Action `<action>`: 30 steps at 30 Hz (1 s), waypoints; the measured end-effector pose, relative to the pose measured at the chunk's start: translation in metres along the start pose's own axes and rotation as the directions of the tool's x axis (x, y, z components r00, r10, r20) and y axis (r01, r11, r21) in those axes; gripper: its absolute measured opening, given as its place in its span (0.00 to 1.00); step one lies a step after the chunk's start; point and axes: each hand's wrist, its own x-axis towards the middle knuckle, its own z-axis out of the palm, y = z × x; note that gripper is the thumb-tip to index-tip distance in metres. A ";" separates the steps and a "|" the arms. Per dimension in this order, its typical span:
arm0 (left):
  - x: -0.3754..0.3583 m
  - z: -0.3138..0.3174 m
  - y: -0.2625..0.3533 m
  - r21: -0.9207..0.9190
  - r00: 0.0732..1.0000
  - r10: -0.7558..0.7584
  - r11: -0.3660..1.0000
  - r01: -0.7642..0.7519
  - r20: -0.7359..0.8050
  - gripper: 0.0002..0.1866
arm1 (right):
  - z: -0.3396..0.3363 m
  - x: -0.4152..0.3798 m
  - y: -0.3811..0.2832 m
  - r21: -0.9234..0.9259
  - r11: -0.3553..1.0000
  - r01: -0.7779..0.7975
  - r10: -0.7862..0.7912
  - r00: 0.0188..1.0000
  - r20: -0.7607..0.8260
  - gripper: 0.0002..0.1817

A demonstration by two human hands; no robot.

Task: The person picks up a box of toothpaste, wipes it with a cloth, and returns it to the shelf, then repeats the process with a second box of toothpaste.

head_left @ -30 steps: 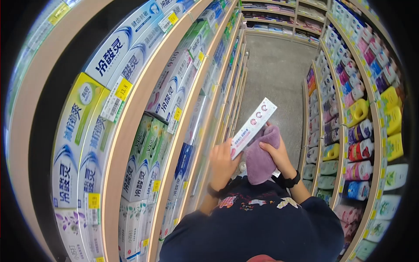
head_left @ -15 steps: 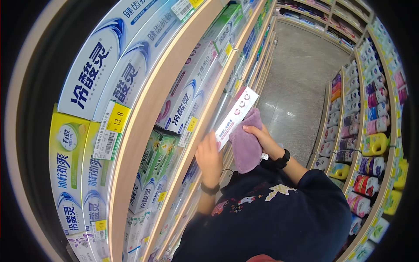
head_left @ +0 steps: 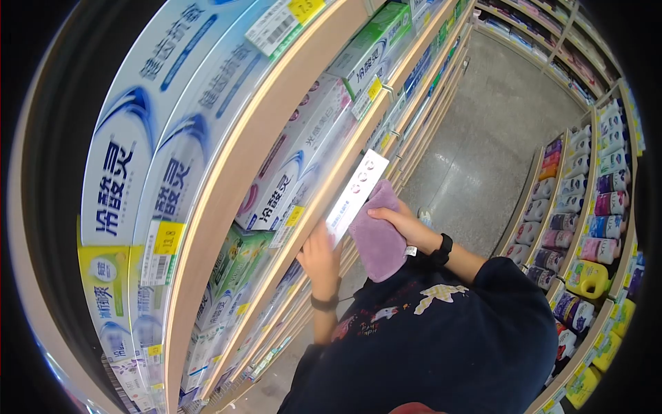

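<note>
My left hand (head_left: 319, 257) is closed round the lower end of a long white toothpaste box (head_left: 353, 196) with small round pictures on it. The box slants up and away beside the shelf edge. In my right hand (head_left: 408, 226) is a purple cloth (head_left: 378, 243), gripped with the thumb on top; a small white tag hangs at its lower corner. The cloth lies against the box's right side. Its folds hide most of my right fingers.
Shelves on the left carry white and blue toothpaste boxes (head_left: 114, 165) behind clear strips with yellow price tags (head_left: 167, 238). A grey floor (head_left: 476, 131) runs down the aisle. On the right, shelves hold bottles, among them a yellow jug (head_left: 587, 279).
The view has shifted, so the shelves sit lower and the aisle lies further right. Both hands, the box and the cloth appear slightly lower and further left. Both holds stay the same.
</note>
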 end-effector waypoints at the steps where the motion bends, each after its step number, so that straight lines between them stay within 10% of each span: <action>1: -0.002 0.002 -0.001 0.003 1.000 0.004 1.000 -0.004 0.009 0.31 | -0.002 0.002 -0.001 0.006 1.000 -0.029 0.029 0.999 0.039 0.22; 17: 0.010 0.011 -0.018 -0.075 0.980 -0.125 0.988 0.138 0.155 0.30 | -0.007 0.030 -0.010 0.087 0.989 -0.122 0.111 0.986 0.122 0.25; 30: 0.021 0.029 -0.007 0.026 0.978 -0.163 0.987 0.161 0.128 0.26 | -0.009 0.044 -0.004 -0.056 0.993 0.107 -0.106 0.994 0.019 0.28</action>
